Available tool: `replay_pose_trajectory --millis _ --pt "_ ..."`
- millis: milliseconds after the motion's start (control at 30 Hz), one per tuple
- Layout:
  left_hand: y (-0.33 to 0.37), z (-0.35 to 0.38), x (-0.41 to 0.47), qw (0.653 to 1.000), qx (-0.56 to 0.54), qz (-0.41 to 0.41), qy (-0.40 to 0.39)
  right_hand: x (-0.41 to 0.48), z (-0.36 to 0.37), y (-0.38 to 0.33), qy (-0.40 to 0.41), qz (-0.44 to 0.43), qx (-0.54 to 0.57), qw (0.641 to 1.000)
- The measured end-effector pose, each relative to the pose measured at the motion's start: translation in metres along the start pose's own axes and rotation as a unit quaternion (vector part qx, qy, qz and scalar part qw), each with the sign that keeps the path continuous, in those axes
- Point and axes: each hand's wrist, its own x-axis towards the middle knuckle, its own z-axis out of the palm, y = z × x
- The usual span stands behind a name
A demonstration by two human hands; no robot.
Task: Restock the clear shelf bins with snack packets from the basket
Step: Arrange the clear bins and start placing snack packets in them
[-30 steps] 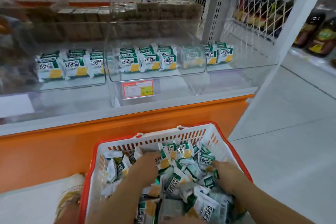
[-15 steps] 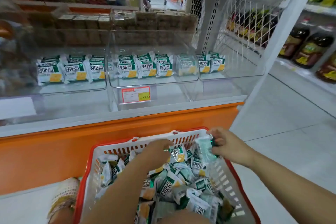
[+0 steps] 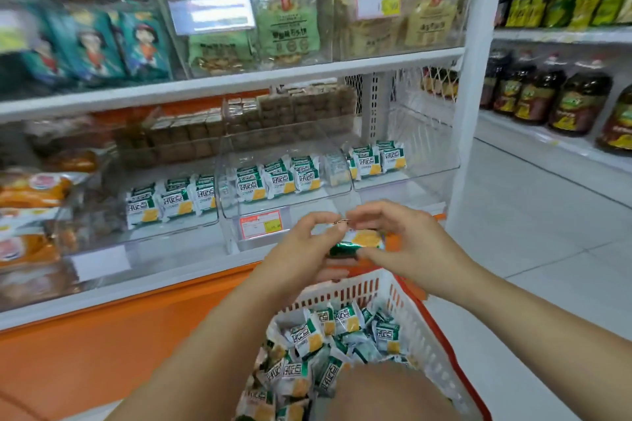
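Observation:
My left hand (image 3: 304, 249) and my right hand (image 3: 396, 243) are raised above the basket and hold a green, white and yellow snack packet (image 3: 359, 243) between them, fingers curled round it. The red-rimmed white basket (image 3: 403, 294) below holds several loose packets (image 3: 325, 331) of the same kind. Three clear shelf bins sit on the lower shelf: the left bin (image 3: 143, 232), the middle bin (image 3: 284, 202) and the right bin (image 3: 427, 167), each with a row of the same packets standing at its back.
A red price tag (image 3: 261, 224) hangs on the middle bin's front. An orange base panel (image 3: 119, 328) runs under the shelf. Bagged snacks fill the upper shelf (image 3: 239, 82). Dark bottles (image 3: 547, 96) line a rack at the right, beside a white tiled floor (image 3: 547, 232).
Both hands have risen out of the basket and come together on one packet in front of the middle bin. The camera has tilted up, showing the upper shelf.

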Motion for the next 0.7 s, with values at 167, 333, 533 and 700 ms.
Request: replay_pose_trajectory --millis 167,333,533,700 --pt "0.028 0.015 -0.005 0.997 0.058 0.056 0.012 0.001 -0.04 0.0 0.068 0.034 0.043 0.996" --pt "0.042 0.026 0.009 0.977 0.18 0.112 -0.032 0.008 -0.058 0.012 0.014 0.143 0.183 0.973" --pt "0.059 0.027 0.047 0.92 0.338 0.198 -0.003 0.036 -0.065 0.039 0.079 0.08 0.197 0.974" --pt "0.077 0.034 0.113 0.895 0.399 0.196 0.028 0.065 -0.089 0.072 0.155 0.049 0.154 0.975"
